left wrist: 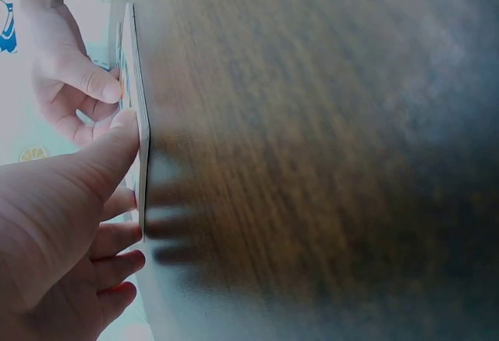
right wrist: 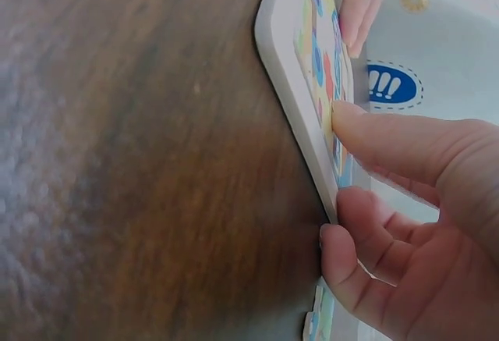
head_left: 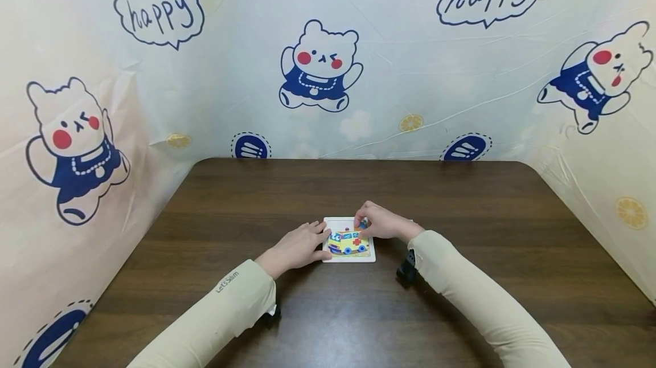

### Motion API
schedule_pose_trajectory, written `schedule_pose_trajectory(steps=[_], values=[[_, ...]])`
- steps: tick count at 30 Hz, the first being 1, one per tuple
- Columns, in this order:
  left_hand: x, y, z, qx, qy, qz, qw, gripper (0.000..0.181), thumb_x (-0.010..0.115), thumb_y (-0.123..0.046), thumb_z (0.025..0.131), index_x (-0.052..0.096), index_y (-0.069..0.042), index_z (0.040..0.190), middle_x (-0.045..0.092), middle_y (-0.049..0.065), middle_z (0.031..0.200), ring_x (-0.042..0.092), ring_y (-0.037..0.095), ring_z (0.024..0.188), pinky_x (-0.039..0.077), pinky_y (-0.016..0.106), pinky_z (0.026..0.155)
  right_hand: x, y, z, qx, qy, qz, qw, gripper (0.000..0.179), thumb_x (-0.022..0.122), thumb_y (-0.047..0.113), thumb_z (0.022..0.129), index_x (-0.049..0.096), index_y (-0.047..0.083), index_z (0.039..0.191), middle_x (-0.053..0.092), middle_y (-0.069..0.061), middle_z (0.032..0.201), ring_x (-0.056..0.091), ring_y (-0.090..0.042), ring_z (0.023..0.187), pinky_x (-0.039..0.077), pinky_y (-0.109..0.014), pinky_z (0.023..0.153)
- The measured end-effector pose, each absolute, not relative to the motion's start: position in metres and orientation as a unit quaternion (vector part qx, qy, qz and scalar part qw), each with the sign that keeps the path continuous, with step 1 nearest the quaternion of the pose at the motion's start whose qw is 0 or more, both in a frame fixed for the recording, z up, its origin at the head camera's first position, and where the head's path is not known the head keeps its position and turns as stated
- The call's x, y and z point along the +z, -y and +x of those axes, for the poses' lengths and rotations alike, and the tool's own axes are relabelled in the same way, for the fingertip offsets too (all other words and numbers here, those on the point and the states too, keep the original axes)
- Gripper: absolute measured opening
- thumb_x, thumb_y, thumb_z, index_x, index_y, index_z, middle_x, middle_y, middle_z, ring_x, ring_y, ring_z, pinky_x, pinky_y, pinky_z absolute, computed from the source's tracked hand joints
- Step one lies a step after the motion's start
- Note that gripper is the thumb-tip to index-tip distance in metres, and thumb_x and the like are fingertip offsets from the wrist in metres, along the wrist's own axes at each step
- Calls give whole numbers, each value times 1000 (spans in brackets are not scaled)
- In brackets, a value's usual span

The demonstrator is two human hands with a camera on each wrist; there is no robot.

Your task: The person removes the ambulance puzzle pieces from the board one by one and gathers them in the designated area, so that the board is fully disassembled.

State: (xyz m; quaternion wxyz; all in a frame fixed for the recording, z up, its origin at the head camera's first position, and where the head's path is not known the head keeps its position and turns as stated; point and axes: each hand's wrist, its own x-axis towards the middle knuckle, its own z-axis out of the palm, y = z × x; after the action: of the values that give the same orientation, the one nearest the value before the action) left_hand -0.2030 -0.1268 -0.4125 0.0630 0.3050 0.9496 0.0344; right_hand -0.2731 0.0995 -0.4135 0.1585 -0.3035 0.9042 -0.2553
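Observation:
A white-framed jigsaw puzzle [head_left: 351, 252] with a yellow ambulance picture lies flat on the table. My left hand [head_left: 298, 246] rests at its left side, thumb near the lower corner and fingers extended along the edge. In the left wrist view, that thumb [left wrist: 117, 142] touches the frame's rim. Over the upper right of the puzzle, my right hand [head_left: 381, 223] pinches a small blue-toned puzzle piece [head_left: 363, 224], mostly covered by the fingers. The right wrist view shows the right thumb [right wrist: 374, 134] on the picture side and curled fingers beside the frame's edge.
Another puzzle piece [right wrist: 318, 317] lies on the table beyond the right fingers, partly hidden behind the right wrist in the head view. The brown wooden table [head_left: 338, 311] meets a printed curtain [head_left: 389, 83] at its back and sides.

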Motion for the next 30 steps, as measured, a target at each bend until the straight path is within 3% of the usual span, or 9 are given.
schedule_pose_trajectory(steps=[10,24,30], values=[[-412,127,-203,32,-949,307,62,64,55,-47,88,48,-3,134,39,18,139,37,31,127,28,39,104,-411,-98,-271,-246,-908,-300,156,14,73,12,80,63,12,90,48,-4,91,46,-18,79,41,-29,69],[-413,127,-203,35,-949,307,63,64,56,-46,88,48,-2,133,39,18,139,37,31,127,28,39,104,-412,-96,-268,-260,-915,-266,159,11,72,13,80,64,12,86,45,-5,101,46,-19,83,42,-30,71],[-413,127,-203,39,-949,305,66,64,56,-45,88,48,-2,133,38,18,140,36,31,128,28,39,104,-412,-97,-269,-266,-913,-268,154,18,74,12,79,60,11,90,47,-4,95,46,-19,82,42,-31,71]])
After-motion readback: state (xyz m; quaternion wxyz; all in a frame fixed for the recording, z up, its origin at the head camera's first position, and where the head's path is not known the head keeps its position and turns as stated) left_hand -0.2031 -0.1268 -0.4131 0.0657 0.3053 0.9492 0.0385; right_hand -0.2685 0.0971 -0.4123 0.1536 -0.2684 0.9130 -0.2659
